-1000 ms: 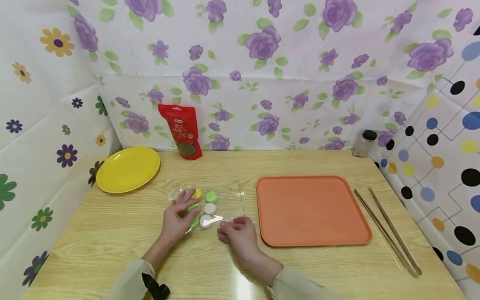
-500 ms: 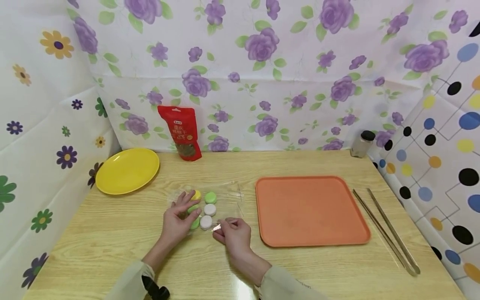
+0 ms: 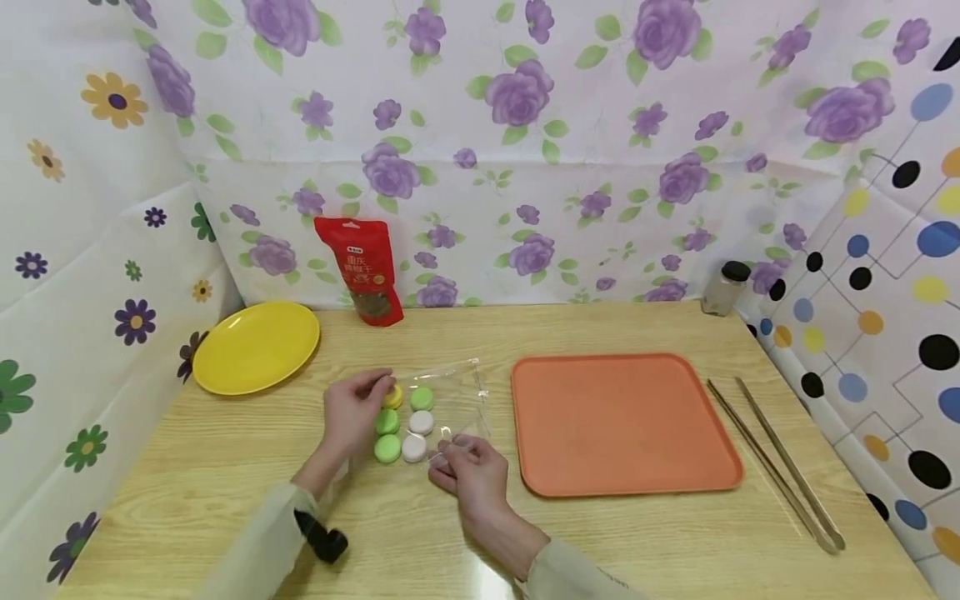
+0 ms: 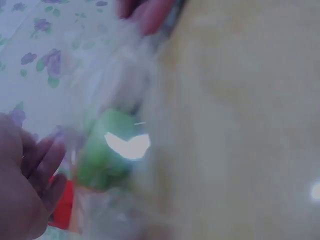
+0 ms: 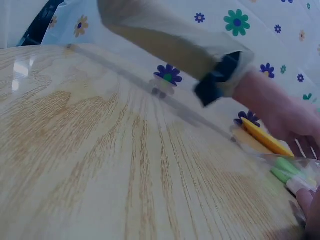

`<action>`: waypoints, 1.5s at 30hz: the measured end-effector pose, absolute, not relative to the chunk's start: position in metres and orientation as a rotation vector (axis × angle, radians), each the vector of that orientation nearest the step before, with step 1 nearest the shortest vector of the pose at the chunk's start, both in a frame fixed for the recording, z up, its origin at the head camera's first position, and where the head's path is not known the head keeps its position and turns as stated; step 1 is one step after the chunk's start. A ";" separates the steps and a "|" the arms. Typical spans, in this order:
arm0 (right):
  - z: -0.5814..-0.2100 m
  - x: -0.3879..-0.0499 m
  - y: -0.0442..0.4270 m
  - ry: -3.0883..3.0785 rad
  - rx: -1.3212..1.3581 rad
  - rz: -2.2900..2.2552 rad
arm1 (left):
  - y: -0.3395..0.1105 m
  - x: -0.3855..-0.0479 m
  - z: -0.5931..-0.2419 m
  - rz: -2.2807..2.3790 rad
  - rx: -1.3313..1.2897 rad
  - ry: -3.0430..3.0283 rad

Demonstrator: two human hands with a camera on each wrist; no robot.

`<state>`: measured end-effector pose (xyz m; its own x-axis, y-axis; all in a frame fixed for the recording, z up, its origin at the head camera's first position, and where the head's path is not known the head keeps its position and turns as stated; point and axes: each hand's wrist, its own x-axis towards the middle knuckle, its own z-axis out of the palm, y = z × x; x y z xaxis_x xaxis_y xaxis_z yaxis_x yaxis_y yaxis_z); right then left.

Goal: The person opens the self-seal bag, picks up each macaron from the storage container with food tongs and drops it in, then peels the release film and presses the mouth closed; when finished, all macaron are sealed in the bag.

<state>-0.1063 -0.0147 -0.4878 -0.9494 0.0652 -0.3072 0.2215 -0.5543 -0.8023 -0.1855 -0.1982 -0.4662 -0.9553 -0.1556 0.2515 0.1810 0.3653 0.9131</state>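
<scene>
In the head view a clear plastic bag lies on the table, with several small round macarons in two rows: green, white and one yellow. My right hand pinches the bag's near right edge between thumb and fingers. Over the bag's far left part is my left hand, thumb and fingertips beside the yellow macaron and partly covering it. The left wrist view is blurred; there the left hand's fingers bend beside the plastic. Whether they grip it is unclear.
To the right lies an orange tray, with long metal tongs beyond it. A yellow plate is at the back left, near a red pouch. A black-lidded jar stands at the back right. Patterned cloths surround the table.
My left hand has turned and its spread fingers have come together near the yellow macaron, uncovering the green ones. My right hand moved slightly left with the bag's edge.
</scene>
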 end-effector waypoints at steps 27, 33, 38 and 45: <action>-0.486 -0.091 -0.023 1.453 0.335 -2.554 | -0.194 -0.264 -0.445 -1.686 -0.378 -3.123; -0.487 -0.097 -0.014 1.453 0.324 -2.552 | -0.195 -0.256 -0.441 -1.820 -0.233 -3.004; -0.485 -0.104 0.005 1.502 0.247 -2.535 | -0.200 -0.246 -0.435 -1.909 -0.187 -2.872; -0.476 -0.119 0.042 1.826 0.067 -2.397 | -0.207 -0.218 -0.426 -2.244 -0.083 -2.546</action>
